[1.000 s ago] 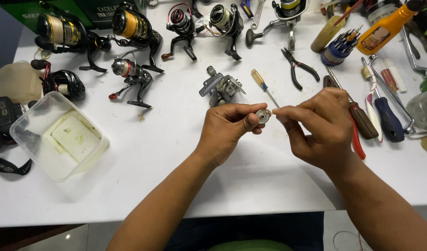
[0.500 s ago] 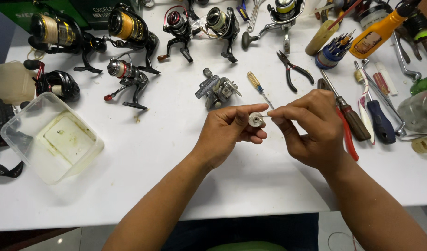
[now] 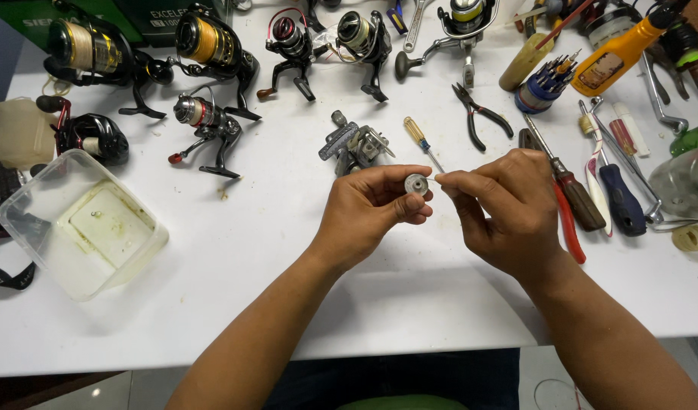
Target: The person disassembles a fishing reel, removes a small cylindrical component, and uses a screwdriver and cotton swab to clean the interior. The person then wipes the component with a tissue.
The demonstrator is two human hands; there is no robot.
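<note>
Metal round part point(image 3: 416, 184) – pinched in left hand point(image 3: 371, 212) grip | right hand point(image 3: 508, 209) grip pressed together beside it

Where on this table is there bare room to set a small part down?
Bare white table lies between the clear plastic tub and the left hand, and along the near edge under both forearms. The far edge is crowded with fishing reels; right of the right hand, screwdrivers and pliers pack it.

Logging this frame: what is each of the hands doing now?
Left hand: closed on a small round metal part.
Right hand: fingertips pinched at that part; what they hold cannot be told.
</note>
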